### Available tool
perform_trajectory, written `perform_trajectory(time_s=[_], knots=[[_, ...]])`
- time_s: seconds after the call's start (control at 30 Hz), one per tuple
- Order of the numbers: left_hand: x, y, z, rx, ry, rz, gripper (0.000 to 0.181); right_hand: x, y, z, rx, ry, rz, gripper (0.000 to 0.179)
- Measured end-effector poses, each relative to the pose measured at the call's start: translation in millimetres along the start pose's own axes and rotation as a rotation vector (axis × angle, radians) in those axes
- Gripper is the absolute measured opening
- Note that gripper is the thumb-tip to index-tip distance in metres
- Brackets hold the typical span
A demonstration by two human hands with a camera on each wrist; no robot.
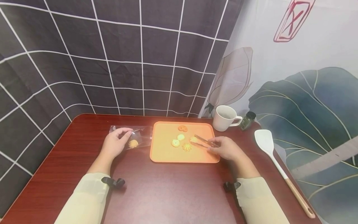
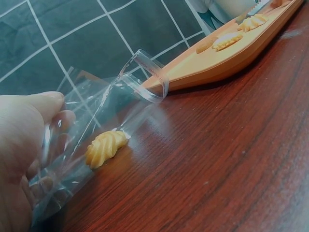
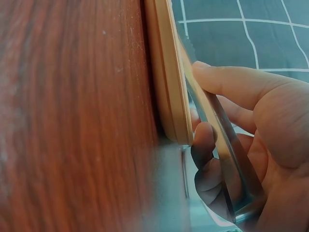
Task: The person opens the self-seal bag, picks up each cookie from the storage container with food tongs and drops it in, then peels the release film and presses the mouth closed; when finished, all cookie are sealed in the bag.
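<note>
My left hand (image 1: pixel 114 143) pinches a clear plastic bag (image 1: pixel 144 133) at the left of the tray. A swirled cookie (image 2: pixel 106 149) shows through the film, low in the bag near the tabletop. On the right, my right hand (image 1: pixel 226 147) holds metal tongs (image 3: pixel 223 140) over the orange tray (image 1: pixel 165 157). The tong arms are spread on either side of a cookie (image 1: pixel 193 139); whether they touch it I cannot tell. Several pale swirled cookies (image 1: pixel 186 147) lie mid-tray, and a browner pretzel-shaped cookie (image 1: pixel 183 128) sits near the far rim.
Behind the tray's right corner stands a white mug (image 1: pixel 222 119), with a small dark-lidded jar (image 1: pixel 247 120) beside it. A white spatula (image 1: pixel 275 161) with a wooden handle lies along the table's right edge. A dark gridded curtain (image 1: pixel 120 62) hangs behind the table.
</note>
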State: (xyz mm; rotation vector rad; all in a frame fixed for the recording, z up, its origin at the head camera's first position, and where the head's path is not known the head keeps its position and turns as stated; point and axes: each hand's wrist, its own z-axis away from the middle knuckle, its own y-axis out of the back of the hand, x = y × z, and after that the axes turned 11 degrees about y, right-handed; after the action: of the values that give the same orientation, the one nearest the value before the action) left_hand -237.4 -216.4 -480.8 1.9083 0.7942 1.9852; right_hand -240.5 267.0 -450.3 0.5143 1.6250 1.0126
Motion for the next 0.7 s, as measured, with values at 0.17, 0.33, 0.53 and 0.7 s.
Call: perform_trajectory(time_s=[0.17, 0.33, 0.53, 0.7], knots=[[-0.5, 0.6, -0.1, -0.003, -0.010, 0.005, 0.034, -1.1, -1.0, 0.0, -0.013, -0.023, -0.001, 0.042], [-0.5, 1.1, -0.4, -0.006, -0.004, 0.002, 0.034, -1.4, 0.1, -0.4, -0.008, -0.014, 0.005, 0.040], [0.3, 1.5, -0.2, -0.009, 0.000, -0.001, 0.034, -1.0, 1.1, -0.3, 0.003, 0.018, 0.020, 0.037], [1.2, 1.5, -0.3, -0.008, 0.002, -0.001, 0.034, -1.4, 2.2, 0.3, 0.010, 0.029, 0.017, 0.038]])
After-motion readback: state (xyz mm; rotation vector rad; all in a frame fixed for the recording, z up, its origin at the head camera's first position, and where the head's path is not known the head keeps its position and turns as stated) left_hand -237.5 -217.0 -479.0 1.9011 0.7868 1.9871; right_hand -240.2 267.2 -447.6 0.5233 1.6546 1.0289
